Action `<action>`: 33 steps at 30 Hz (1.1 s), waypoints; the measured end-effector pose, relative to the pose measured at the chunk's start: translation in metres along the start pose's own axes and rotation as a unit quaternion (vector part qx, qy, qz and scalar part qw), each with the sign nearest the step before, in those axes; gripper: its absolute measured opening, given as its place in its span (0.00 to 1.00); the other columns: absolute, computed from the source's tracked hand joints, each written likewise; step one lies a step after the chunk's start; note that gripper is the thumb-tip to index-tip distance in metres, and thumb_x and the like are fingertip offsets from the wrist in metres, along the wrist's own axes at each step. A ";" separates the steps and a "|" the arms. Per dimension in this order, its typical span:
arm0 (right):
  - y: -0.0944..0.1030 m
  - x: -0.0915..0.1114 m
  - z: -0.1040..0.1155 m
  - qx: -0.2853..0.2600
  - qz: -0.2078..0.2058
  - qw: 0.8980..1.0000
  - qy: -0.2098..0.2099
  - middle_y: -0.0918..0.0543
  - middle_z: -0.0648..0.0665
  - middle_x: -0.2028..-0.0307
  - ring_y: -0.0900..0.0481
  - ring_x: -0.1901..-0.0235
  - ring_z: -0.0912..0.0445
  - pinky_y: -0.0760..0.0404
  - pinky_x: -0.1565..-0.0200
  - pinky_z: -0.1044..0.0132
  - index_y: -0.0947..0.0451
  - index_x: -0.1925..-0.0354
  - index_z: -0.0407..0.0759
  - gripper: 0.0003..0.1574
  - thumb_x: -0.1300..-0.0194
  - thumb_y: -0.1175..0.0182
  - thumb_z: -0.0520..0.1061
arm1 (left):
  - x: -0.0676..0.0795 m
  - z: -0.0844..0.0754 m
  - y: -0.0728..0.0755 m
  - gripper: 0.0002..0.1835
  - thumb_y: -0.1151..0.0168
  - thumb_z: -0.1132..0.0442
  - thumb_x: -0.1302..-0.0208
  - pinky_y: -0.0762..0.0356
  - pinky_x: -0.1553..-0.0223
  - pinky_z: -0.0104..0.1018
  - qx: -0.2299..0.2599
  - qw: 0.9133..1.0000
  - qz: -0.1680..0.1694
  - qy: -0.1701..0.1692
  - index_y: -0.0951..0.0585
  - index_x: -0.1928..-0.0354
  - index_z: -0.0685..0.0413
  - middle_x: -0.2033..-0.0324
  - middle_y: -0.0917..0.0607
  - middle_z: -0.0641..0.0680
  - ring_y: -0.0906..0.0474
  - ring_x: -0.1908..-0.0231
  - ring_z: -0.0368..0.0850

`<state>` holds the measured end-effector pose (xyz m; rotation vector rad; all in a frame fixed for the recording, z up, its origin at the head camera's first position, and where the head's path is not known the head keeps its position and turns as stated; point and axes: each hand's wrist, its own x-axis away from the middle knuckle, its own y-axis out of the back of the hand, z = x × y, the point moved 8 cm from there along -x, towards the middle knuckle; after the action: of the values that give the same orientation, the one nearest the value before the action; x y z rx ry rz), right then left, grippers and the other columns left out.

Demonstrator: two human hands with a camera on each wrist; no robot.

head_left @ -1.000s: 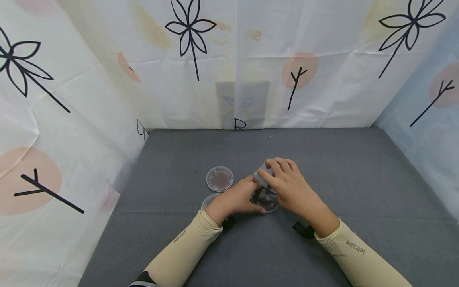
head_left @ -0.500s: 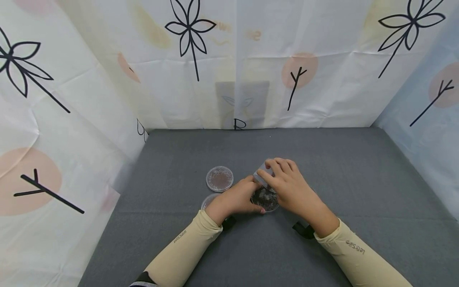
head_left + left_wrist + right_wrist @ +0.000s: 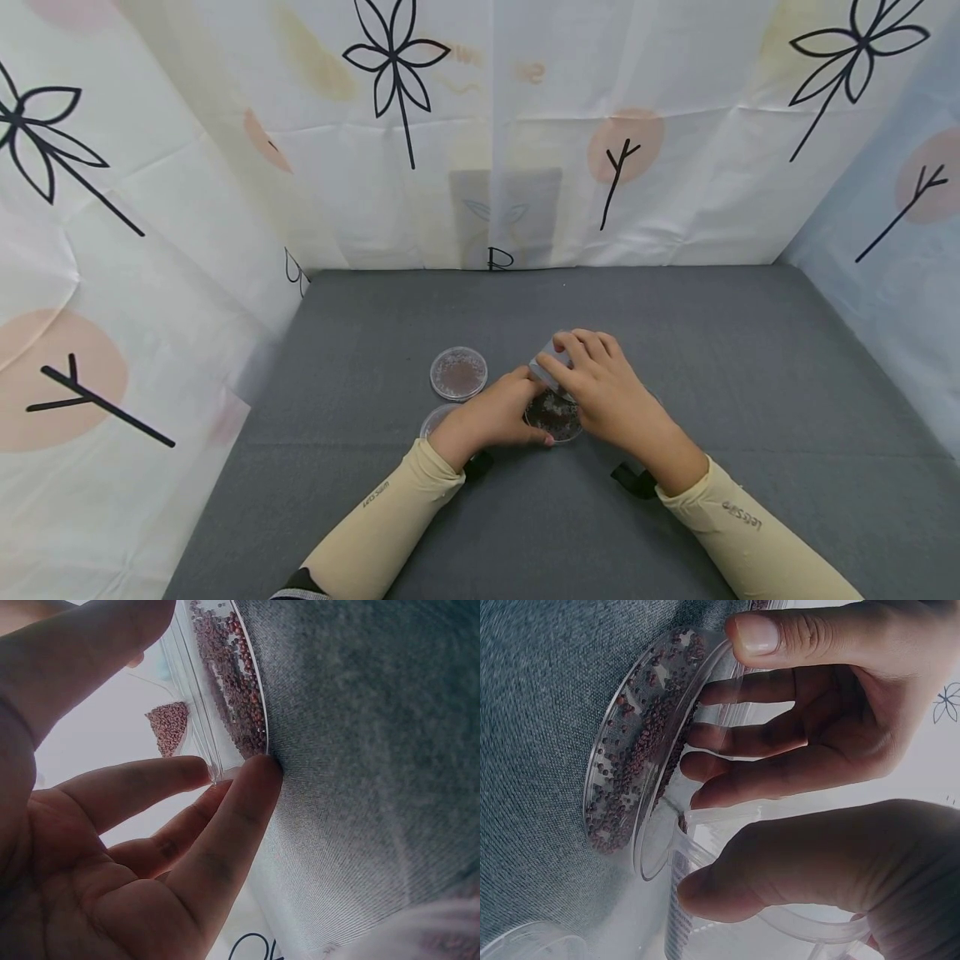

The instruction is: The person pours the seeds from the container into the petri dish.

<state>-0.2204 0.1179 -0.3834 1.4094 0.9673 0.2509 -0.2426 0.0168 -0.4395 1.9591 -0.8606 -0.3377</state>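
Note:
My left hand [image 3: 495, 412] holds a round clear petri dish [image 3: 555, 419] at its side, thumb at the near edge and fingertips at the far edge. Small reddish-brown grains [image 3: 641, 750] are scattered across the dish, which stands on the cloth. Above it, my right hand [image 3: 603, 383] grips a small clear plastic container [image 3: 542, 372], tilted over the dish. More of the same grains [image 3: 169, 727] show inside that container in the left wrist view. The right hand's fingers cover much of the container in the head view.
Left of my hands lies another petri dish [image 3: 459, 374] with pinkish-brown contents. A further clear dish [image 3: 437, 418] is partly hidden behind the left wrist. Grey cloth [image 3: 675, 333] covers the table, and patterned curtains [image 3: 555, 100] stand at the back and sides.
The grains in the dish under the container look browner and are spread differently. Both hands keep nearly the same place, and the container stays tilted.

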 end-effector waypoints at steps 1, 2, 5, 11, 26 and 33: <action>0.000 0.000 0.000 0.001 0.001 1.000 0.000 0.25 0.37 0.39 0.29 0.38 0.38 0.29 0.39 0.39 0.21 0.35 0.48 0.40 0.44 0.28 0.26 | 0.000 0.000 0.000 0.43 0.19 0.51 0.38 0.24 0.32 0.45 -0.001 1.000 0.000 0.000 0.27 0.23 0.52 0.31 0.22 0.56 0.25 0.33 0.50; 0.000 0.000 0.000 0.001 0.002 1.000 0.000 0.25 0.37 0.39 0.29 0.38 0.38 0.29 0.39 0.40 0.21 0.35 0.48 0.40 0.44 0.28 0.26 | 0.000 0.000 0.000 0.43 0.19 0.51 0.38 0.24 0.32 0.45 0.000 1.000 0.001 0.000 0.27 0.23 0.53 0.31 0.22 0.56 0.25 0.33 0.50; 0.000 0.000 0.000 0.001 0.004 1.000 -0.001 0.25 0.36 0.39 0.29 0.38 0.38 0.29 0.39 0.40 0.21 0.35 0.48 0.40 0.45 0.27 0.27 | 0.000 0.000 0.000 0.42 0.19 0.50 0.38 0.23 0.33 0.45 -0.002 1.000 0.001 0.002 0.25 0.25 0.54 0.33 0.22 0.56 0.24 0.35 0.50; 0.001 0.000 0.000 -0.001 0.002 1.000 -0.002 0.25 0.37 0.39 0.29 0.38 0.38 0.30 0.39 0.40 0.21 0.35 0.47 0.40 0.44 0.28 0.26 | -0.001 0.000 0.000 0.40 0.20 0.50 0.38 0.22 0.35 0.44 -0.005 1.000 0.001 0.002 0.23 0.27 0.55 0.35 0.21 0.57 0.23 0.37 0.49; 0.002 0.001 -0.007 -0.035 -0.005 0.999 -0.005 0.25 0.35 0.40 0.29 0.38 0.37 0.29 0.37 0.38 0.22 0.35 0.44 0.41 0.47 0.30 0.25 | -0.002 0.003 -0.002 0.38 0.20 0.47 0.38 0.20 0.40 0.42 -0.015 1.000 0.002 0.008 0.20 0.30 0.55 0.39 0.19 0.56 0.21 0.43 0.47; 0.001 0.005 -0.032 -0.058 0.025 0.996 -0.059 0.27 0.33 0.36 0.32 0.35 0.36 0.34 0.36 0.36 0.27 0.31 0.42 0.53 0.56 0.18 0.32 | -0.002 0.002 -0.002 0.43 0.20 0.46 0.38 0.19 0.45 0.40 -0.023 1.000 0.007 0.014 0.25 0.25 0.56 0.41 0.19 0.57 0.21 0.48 0.45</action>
<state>-0.2391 0.1444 -0.3803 1.3271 0.8087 0.2540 -0.2441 0.0171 -0.4428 1.9101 -0.8417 -0.3183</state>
